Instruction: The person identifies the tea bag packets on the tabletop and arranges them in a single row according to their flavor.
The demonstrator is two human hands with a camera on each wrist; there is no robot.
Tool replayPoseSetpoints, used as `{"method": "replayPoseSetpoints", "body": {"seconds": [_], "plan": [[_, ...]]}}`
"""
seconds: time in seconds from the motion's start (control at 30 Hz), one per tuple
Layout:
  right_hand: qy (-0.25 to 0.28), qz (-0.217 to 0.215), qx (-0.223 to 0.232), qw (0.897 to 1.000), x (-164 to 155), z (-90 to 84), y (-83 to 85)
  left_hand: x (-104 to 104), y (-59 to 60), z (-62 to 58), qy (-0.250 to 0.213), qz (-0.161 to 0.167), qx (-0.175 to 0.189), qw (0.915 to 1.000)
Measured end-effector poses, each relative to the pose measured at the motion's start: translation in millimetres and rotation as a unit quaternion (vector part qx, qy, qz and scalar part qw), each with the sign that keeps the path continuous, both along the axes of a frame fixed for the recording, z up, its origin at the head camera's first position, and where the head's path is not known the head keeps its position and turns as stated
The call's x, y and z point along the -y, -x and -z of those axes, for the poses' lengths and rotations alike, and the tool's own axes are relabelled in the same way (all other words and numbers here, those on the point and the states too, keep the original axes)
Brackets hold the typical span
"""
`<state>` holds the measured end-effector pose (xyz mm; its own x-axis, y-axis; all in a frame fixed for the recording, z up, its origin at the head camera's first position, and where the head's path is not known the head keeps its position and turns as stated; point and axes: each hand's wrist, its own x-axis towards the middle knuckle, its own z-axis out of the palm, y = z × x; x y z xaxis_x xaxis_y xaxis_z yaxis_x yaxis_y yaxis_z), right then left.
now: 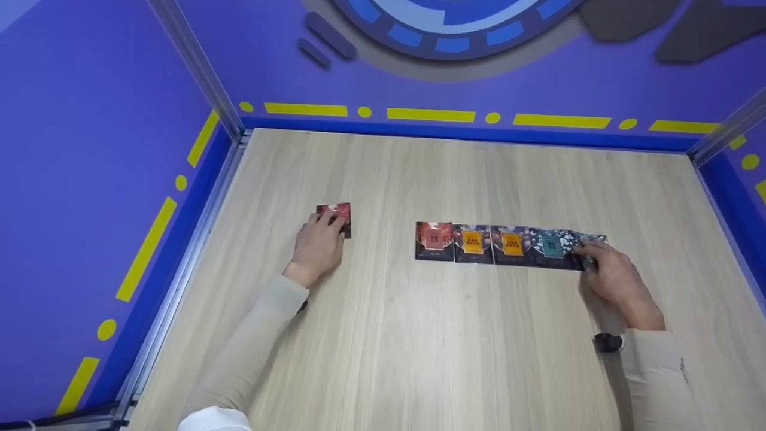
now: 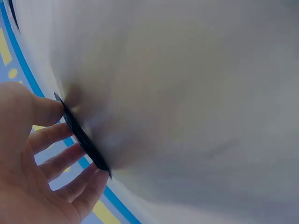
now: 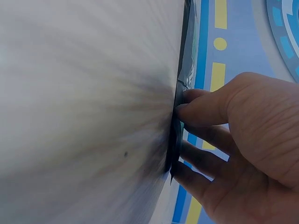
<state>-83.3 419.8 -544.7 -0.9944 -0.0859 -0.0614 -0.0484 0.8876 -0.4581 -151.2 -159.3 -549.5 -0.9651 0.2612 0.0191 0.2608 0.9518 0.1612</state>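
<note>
My left hand point(image 1: 317, 245) holds a small flat red and dark packet point(image 1: 343, 211) by its edges, on the left of the table. In the left wrist view the thumb lies at one end of the packet point(image 2: 84, 137) and fingertips at the other. My right hand point(image 1: 616, 276) grips the teal flowered packet point(image 1: 595, 238) at the right end of a row, partly covering it. Leftward along that row come another teal packet point(image 1: 552, 245), two packets with orange labels, one orange-labelled packet point(image 1: 510, 244) beside the other point(image 1: 472, 242), and a red packet point(image 1: 434, 239).
The pale wood table point(image 1: 383, 335) is bounded by a blue back wall point(image 1: 431, 90) with yellow marks and by a left side panel point(image 1: 90, 179) with a metal rail. A gap of bare wood separates the left packet from the row.
</note>
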Motion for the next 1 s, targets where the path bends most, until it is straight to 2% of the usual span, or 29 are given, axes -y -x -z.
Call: {"method": "replayPoseSetpoints", "body": {"seconds": [0.3,0.47,0.73,1.0], "plan": [[-0.01,-0.018,-0.034,0.999,0.1,-0.9,2.6,-26.6,-8.2,0.2,-0.013,0.029,-0.013,0.9994],[-0.007,-0.014,-0.022,1.0,0.3,-1.2,0.5,-42.7,-11.9,-0.8,-0.008,0.049,-0.002,0.9988],[-0.002,-0.007,-0.005,1.0,0.5,-1.8,-0.5,-66.1,-18.2,-0.9,-0.016,0.095,-0.008,0.9953],[0.002,-0.001,0.003,1.0,0.1,-1.4,-0.3,-87.2,-18.2,-1.0,-0.009,0.105,0.009,0.9944]]}}
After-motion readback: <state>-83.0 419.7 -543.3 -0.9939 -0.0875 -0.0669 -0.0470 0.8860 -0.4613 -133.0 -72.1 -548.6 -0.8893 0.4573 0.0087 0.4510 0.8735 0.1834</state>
